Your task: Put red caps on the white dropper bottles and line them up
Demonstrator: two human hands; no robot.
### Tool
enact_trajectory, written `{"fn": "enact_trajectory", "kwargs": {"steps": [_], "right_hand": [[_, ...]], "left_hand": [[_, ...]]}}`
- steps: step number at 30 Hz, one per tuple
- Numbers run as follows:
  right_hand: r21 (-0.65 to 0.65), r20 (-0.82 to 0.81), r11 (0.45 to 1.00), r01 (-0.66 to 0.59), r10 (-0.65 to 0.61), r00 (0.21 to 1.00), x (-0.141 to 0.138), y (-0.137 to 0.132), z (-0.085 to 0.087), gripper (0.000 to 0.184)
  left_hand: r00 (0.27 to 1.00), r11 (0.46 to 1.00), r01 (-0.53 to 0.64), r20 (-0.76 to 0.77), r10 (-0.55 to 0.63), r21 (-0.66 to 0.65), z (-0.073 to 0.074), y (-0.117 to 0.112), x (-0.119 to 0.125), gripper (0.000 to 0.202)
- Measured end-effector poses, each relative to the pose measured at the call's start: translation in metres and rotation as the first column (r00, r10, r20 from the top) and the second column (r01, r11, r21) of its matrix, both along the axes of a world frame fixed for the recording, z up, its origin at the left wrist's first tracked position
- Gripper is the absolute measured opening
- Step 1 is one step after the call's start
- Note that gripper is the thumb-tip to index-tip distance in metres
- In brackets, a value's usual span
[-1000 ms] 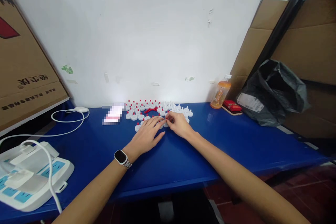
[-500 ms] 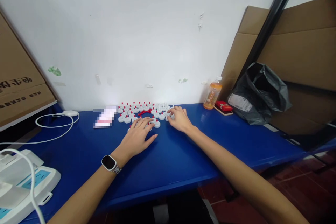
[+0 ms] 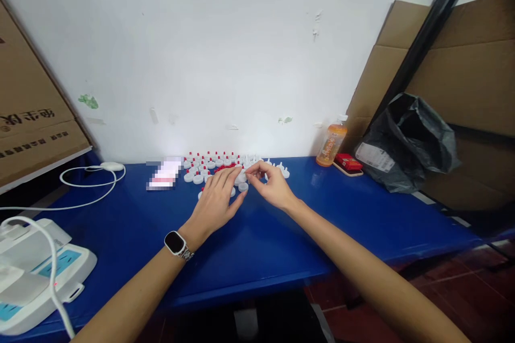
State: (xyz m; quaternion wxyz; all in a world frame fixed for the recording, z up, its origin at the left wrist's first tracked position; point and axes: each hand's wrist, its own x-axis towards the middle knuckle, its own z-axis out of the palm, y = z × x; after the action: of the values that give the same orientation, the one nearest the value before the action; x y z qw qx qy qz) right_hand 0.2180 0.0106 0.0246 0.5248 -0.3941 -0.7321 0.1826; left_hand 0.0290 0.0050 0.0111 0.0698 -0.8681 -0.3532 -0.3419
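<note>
Several small white caps with red tips are spread over the back of a blue table, with a small heap of loose red pieces among them. My left hand, a watch on its wrist, is raised over the near edge of the caps with its fingers bent together toward my right hand. My right hand pinches a white cap between thumb and fingers, and the fingertips of both hands meet at it. What my left fingers hold is too small to make out.
An orange drink bottle and a red box stand at the back right beside a black plastic bag and cardboard sheets. A white device with a cable lies at front left. A cardboard box leans at left.
My left hand has lifted off the table and curled toward my right hand. My right hand has drawn back from the caps at the right and now pinches one between both hands.
</note>
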Motion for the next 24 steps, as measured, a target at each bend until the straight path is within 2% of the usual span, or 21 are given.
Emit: {"fn": "enact_trajectory", "kwargs": {"steps": [2, 4, 7, 8, 9, 11, 13, 16, 20, 24], "right_hand": [[-0.012, -0.005, 0.995, -0.101, 0.101, 0.995, -0.011, -0.003, 0.006, 0.013], [-0.024, 0.022, 0.991, -0.130, 0.130, 0.991, -0.019, 0.006, 0.009, 0.017], [-0.022, 0.137, 1.000, 0.000, 0.003, 0.991, -0.022, 0.040, 0.012, 0.023], [-0.010, 0.235, 0.999, 0.046, -0.042, 0.971, -0.023, 0.055, 0.012, 0.021], [0.011, 0.366, 0.997, 0.080, -0.079, 0.927, -0.024, 0.070, 0.012, 0.017], [0.060, 0.606, 0.995, 0.079, -0.099, 0.789, -0.029, 0.098, 0.012, 0.013], [0.109, 0.747, 0.993, 0.048, -0.114, 0.655, -0.039, 0.119, 0.011, 0.013], [0.142, 0.830, 0.988, 0.058, -0.150, 0.537, -0.056, 0.137, 0.006, 0.015], [0.150, 0.891, 0.980, 0.129, -0.191, 0.413, -0.071, 0.143, -0.002, 0.014], [0.169, 0.910, 0.977, 0.132, -0.206, 0.360, -0.074, 0.143, -0.003, 0.015]], "left_hand": [[1.000, 0.999, -0.016, -0.025, 0.015, -0.038, 0.000, 0.005, -0.006, 0.039], [0.999, 0.995, -0.045, -0.024, 0.043, -0.090, -0.002, 0.014, -0.019, 0.034], [0.993, 0.978, -0.095, 0.046, 0.106, -0.188, -0.004, 0.029, -0.043, 0.033], [0.990, 0.970, -0.105, 0.064, 0.122, -0.219, -0.005, 0.033, -0.050, 0.033], [0.988, 0.962, -0.110, 0.077, 0.133, -0.249, -0.005, 0.036, -0.055, 0.032], [0.984, 0.946, -0.100, 0.108, 0.139, -0.307, -0.007, 0.038, -0.059, 0.032], [0.980, 0.930, -0.060, 0.157, 0.124, -0.363, -0.008, 0.036, -0.055, 0.031], [0.979, 0.925, -0.018, 0.180, 0.094, -0.380, -0.010, 0.032, -0.046, 0.030], [0.978, 0.931, -0.009, 0.192, 0.085, -0.365, -0.013, 0.031, -0.042, 0.029], [0.977, 0.928, 0.005, 0.198, 0.074, -0.372, -0.014, 0.032, -0.043, 0.030]]}}
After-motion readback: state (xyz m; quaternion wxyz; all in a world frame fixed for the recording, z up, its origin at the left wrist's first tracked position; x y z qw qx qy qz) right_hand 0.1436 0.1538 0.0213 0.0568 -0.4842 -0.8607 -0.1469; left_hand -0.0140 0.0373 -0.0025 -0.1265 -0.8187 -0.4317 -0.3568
